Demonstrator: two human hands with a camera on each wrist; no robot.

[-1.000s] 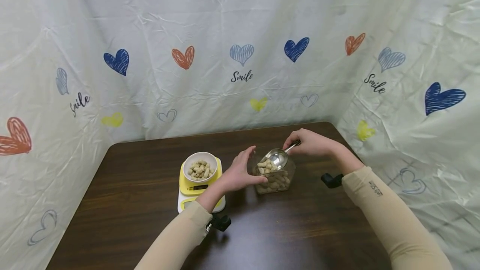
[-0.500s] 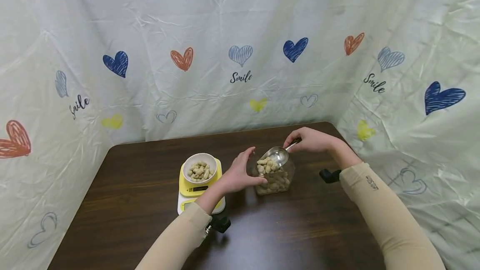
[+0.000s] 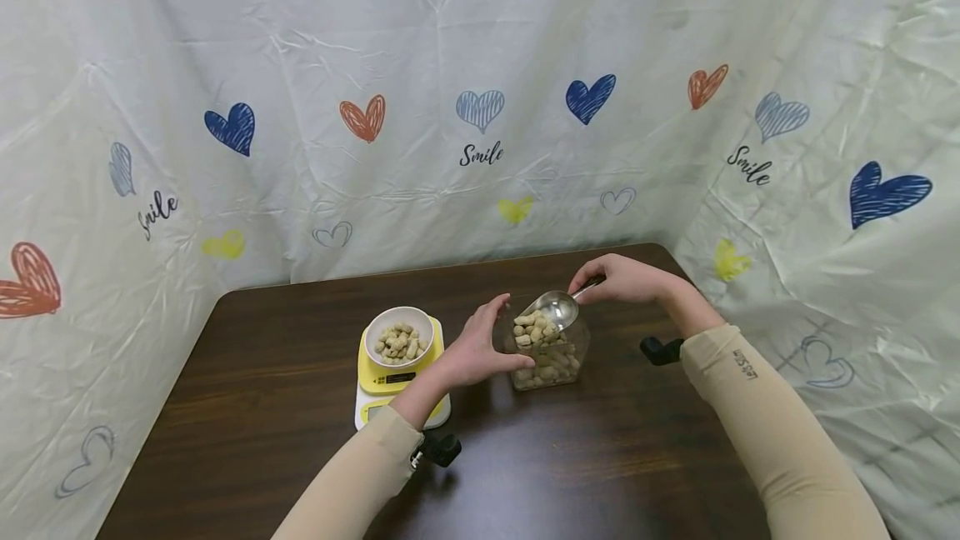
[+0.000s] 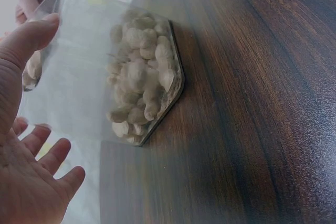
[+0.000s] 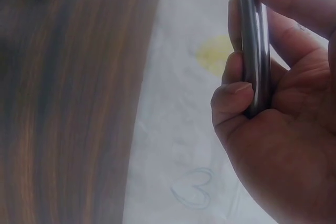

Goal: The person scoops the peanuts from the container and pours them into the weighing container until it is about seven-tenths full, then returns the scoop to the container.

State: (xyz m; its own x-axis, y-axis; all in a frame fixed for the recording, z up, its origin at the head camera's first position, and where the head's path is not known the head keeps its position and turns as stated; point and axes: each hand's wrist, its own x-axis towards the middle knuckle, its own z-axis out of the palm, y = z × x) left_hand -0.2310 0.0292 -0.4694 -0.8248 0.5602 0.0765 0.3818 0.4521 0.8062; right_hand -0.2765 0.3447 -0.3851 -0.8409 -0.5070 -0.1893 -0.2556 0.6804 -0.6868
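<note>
My left hand [image 3: 480,348] steadies a clear plastic container [image 4: 79,61] of unshelled peanuts [image 4: 139,72], thumb on the near wall and fingers spread along the side. My right hand [image 3: 618,280] grips the dark, shiny handle [image 5: 254,51] of a metal scoop [image 3: 558,308], fingers curled round it. The bowl of the scoop tilts down to the left at the container's mouth, with peanuts [image 3: 534,327] at its front. Left of my left hand, a white bowl [image 3: 378,325] part full of peanuts [image 3: 401,344] stands on a yellow and white kitchen scale [image 3: 372,377].
Everything stands on a dark wood-grain table [image 3: 247,390]. A white curtain [image 3: 420,215] printed with hearts hangs behind the table and along its sides. The left forearm passes over the front right corner of the scale, hiding part of it.
The scoop has shifted slightly, its handle a little higher, and more peanuts show at its front. The left hand, container, bowl and scale stay where they were.
</note>
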